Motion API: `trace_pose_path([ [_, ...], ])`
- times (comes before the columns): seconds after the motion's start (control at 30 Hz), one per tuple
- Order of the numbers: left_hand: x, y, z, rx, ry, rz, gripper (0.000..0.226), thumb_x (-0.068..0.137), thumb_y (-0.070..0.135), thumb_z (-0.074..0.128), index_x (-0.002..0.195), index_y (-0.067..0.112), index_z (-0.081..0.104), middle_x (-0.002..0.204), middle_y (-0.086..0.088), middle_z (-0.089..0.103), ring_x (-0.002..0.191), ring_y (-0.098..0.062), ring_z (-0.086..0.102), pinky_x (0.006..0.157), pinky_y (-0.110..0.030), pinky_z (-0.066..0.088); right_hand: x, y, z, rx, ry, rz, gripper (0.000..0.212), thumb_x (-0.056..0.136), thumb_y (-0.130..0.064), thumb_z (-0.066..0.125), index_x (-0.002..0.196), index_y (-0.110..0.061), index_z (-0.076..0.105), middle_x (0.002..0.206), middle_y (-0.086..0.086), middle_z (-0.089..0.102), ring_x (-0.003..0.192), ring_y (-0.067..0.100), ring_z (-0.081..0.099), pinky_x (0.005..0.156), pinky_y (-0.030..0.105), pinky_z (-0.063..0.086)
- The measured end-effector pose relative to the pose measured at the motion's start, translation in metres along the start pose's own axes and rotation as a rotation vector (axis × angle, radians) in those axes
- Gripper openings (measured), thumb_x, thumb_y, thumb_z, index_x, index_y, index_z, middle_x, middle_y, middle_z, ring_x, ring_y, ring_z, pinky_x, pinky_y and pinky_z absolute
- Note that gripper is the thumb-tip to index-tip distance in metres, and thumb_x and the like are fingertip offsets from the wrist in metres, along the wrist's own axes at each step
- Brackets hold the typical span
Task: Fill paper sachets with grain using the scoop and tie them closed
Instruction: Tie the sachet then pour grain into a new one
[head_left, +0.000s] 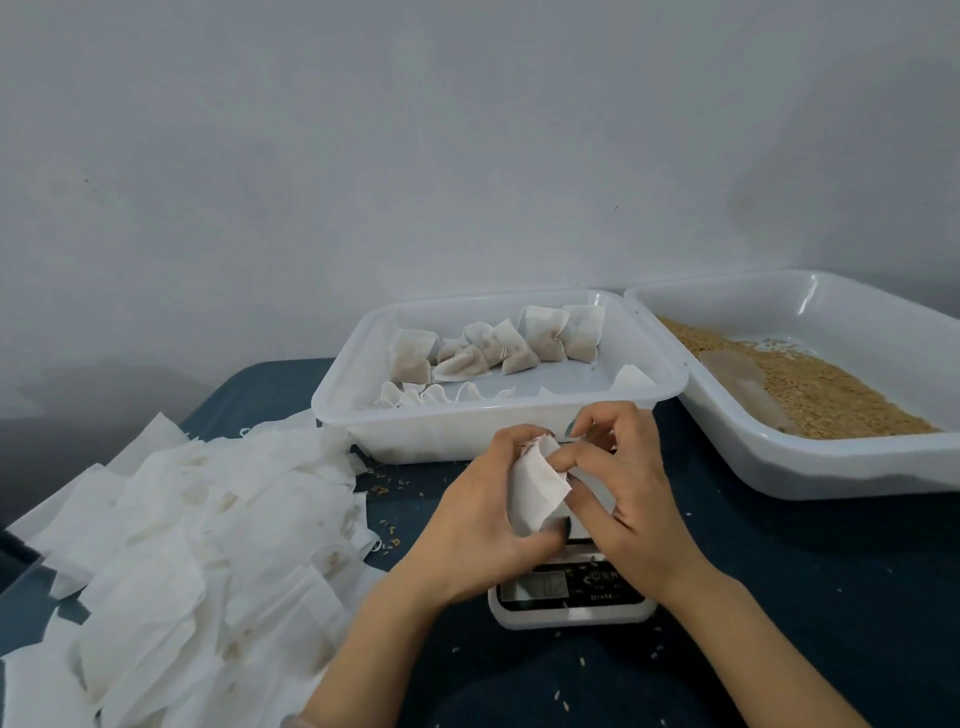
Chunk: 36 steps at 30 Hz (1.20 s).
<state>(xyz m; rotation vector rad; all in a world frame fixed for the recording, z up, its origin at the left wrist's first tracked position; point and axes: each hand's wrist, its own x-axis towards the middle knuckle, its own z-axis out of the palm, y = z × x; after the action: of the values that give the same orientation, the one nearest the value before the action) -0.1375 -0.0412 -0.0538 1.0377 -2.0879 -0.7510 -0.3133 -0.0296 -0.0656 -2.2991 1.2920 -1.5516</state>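
Sachet (537, 483) held over scale (571, 595), near front wall of white tray (415, 441), w/ left grip (478, 512) curled round its lower half, palm inward, & right grip (634, 499) pinching its top w/ bent fingers, both forearms angling in over desk (779, 571).

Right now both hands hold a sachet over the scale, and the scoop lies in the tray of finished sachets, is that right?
No. The head view shows the scoop lying in the grain tray, on the grain, not among the finished sachets. The rest stands: the left hand and right hand hold a sachet over the scale.
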Motion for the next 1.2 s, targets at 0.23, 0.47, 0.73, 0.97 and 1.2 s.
trace_pose_path([
  [0.23, -0.001, -0.003, -0.005, 0.012, 0.022, -0.062, 0.038, 0.074, 0.034, 0.059, 0.111, 0.034, 0.048, 0.096, 0.014, 0.063, 0.085, -0.006, 0.060, 0.068, -0.030, 0.052, 0.004, 0.001, -0.003, -0.135, 0.133, -0.119, 0.010, 0.078, -0.017, 0.061, 0.081, -0.013, 0.070, 0.098, -0.006, 0.061, 0.098, 0.013, 0.048, 0.086, 0.022, 0.037],
  [0.47, 0.000, -0.004, -0.005, 0.015, 0.009, -0.043, 0.038, 0.072, 0.044, 0.060, 0.107, 0.033, 0.050, 0.095, 0.016, 0.063, 0.083, -0.005, 0.061, 0.070, -0.035, 0.053, 0.000, 0.000, 0.000, -0.150, 0.008, -0.193, 0.037, 0.090, -0.046, 0.060, 0.084, -0.012, 0.070, 0.089, -0.008, 0.063, 0.092, 0.017, 0.049, 0.078, 0.032, 0.043],
  [0.73, 0.002, -0.007, -0.008, 0.097, -0.003, -0.013, 0.027, 0.078, 0.050, 0.067, 0.101, 0.037, 0.061, 0.091, 0.015, 0.067, 0.081, -0.006, 0.063, 0.071, -0.039, 0.053, 0.002, 0.004, 0.000, -0.078, 0.048, -0.188, 0.033, 0.093, -0.044, 0.060, 0.074, -0.018, 0.067, 0.076, -0.015, 0.050, 0.088, 0.014, 0.045, 0.069, 0.036, 0.043],
  [0.97, 0.002, -0.009, -0.009, 0.093, 0.005, -0.031, 0.032, 0.071, 0.056, 0.064, 0.094, 0.034, 0.063, 0.084, 0.013, 0.067, 0.076, -0.007, 0.061, 0.067, -0.035, 0.050, 0.002, 0.002, -0.002, -0.091, 0.103, -0.192, 0.044, 0.093, -0.051, 0.056, 0.072, -0.016, 0.071, 0.077, -0.009, 0.061, 0.088, 0.015, 0.048, 0.073, 0.032, 0.041],
  [1.2, 0.003, -0.014, -0.006, 0.094, 0.040, -0.050, 0.025, 0.080, 0.041, 0.074, 0.099, 0.033, 0.060, 0.090, 0.012, 0.068, 0.083, -0.005, 0.060, 0.073, -0.036, 0.052, 0.014, 0.004, -0.010, -0.174, 0.247, 0.136, 0.013, 0.089, -0.019, 0.061, 0.099, -0.023, 0.069, 0.085, -0.020, 0.059, 0.093, 0.010, 0.047, 0.080, 0.038, 0.045],
])
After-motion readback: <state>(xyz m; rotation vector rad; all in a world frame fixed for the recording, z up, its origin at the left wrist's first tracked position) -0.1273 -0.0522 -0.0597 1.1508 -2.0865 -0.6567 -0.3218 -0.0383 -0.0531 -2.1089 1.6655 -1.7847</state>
